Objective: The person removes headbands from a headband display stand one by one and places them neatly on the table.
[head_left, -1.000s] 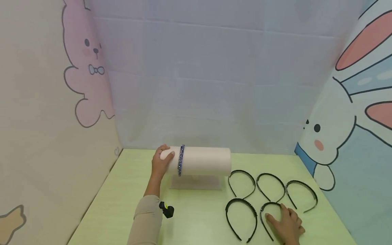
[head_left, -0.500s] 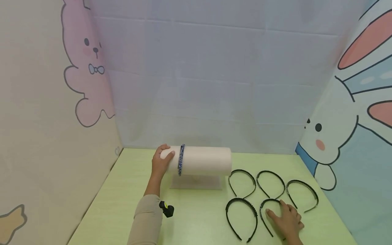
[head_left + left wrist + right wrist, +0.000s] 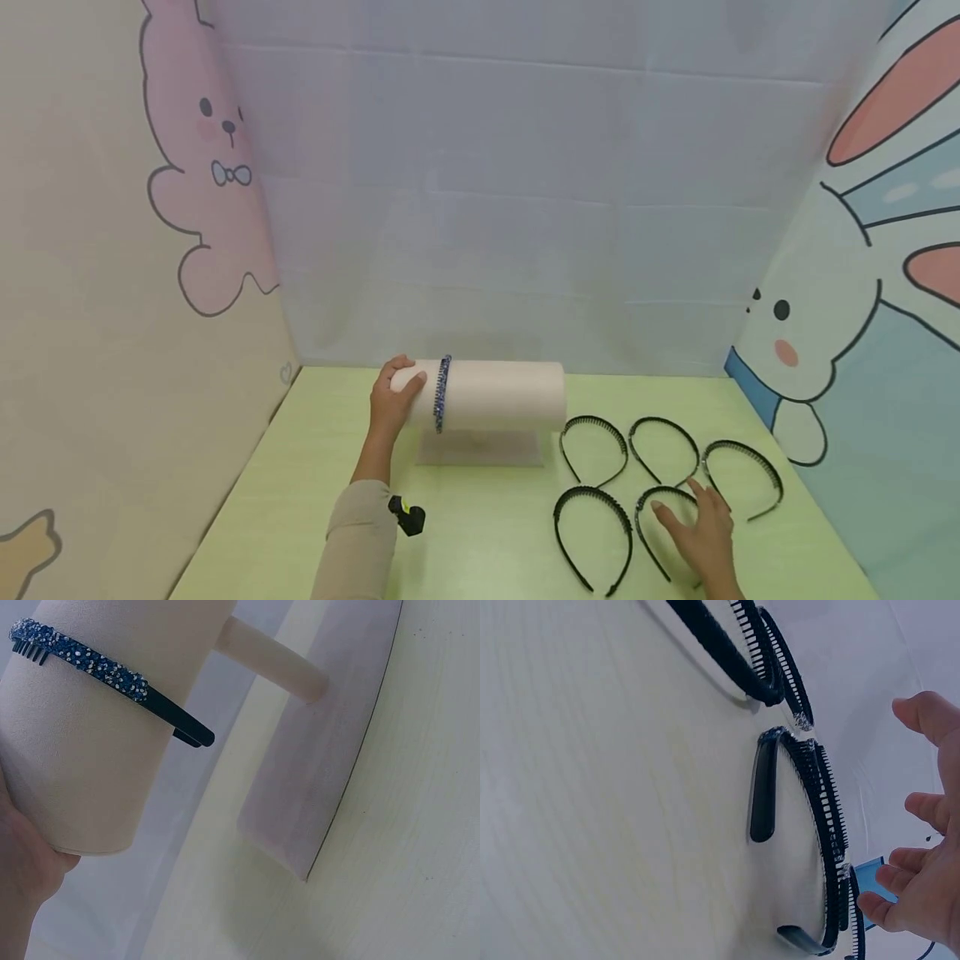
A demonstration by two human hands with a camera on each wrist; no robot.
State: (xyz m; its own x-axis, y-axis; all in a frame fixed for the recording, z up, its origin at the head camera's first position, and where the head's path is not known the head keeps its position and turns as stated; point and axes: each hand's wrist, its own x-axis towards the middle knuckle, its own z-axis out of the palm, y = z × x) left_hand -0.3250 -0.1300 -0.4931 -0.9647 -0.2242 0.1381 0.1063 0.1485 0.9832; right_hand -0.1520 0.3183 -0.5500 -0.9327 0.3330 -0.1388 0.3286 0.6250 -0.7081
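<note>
My left hand (image 3: 389, 406) grips the left end of a pale, padded cylinder (image 3: 510, 392), a headband display stand, thumb in front and fingers over the top. Round the cylinder near that hand sits a blue glittery headband (image 3: 90, 661) with comb teeth, its ends hanging past the cylinder's underside. In the head view my right hand (image 3: 705, 533) is over the lower right black headband (image 3: 643, 527), covering part of it. Thumb and fingers are spread apart, with nothing between them in the right wrist view.
Several other black toothed headbands lie at the right: one lower left (image 3: 592, 492), three behind (image 3: 592, 419) (image 3: 662, 422) (image 3: 742, 447). The cylinder stands on a short post (image 3: 274, 664) and flat base (image 3: 300, 772). A pale backdrop (image 3: 480, 208) rises behind the table (image 3: 465, 533).
My right hand has shifted slightly up and left, its fingers rising off the headband and looking more extended. The left hand and stand stay in place.
</note>
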